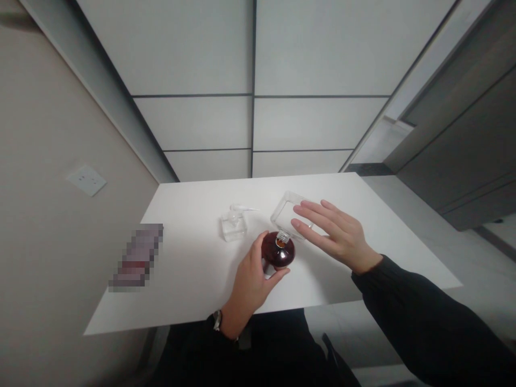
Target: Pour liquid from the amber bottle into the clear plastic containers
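Note:
In my left hand (253, 274) I hold a dark red-brown round bottle (272, 251), fingers and thumb wrapped round its sides. Its clear threaded neck (282, 236) is uncapped and tilts toward the upper right. My right hand (332, 234) is open, fingers stretched out to the left above a clear rectangular tray (281, 210); it hides part of that tray. To the left of the bottle stands a small clear square container (234, 230). A thin clear pointed piece (244, 208) lies at its far edge; its kind is not plain.
All of these are on a white table (193, 269). A blurred-out pinkish item (137, 255) lies at the table's left edge. White panelled doors (201, 123) rise behind the far edge, and a wall with a socket (86, 180) is on the left.

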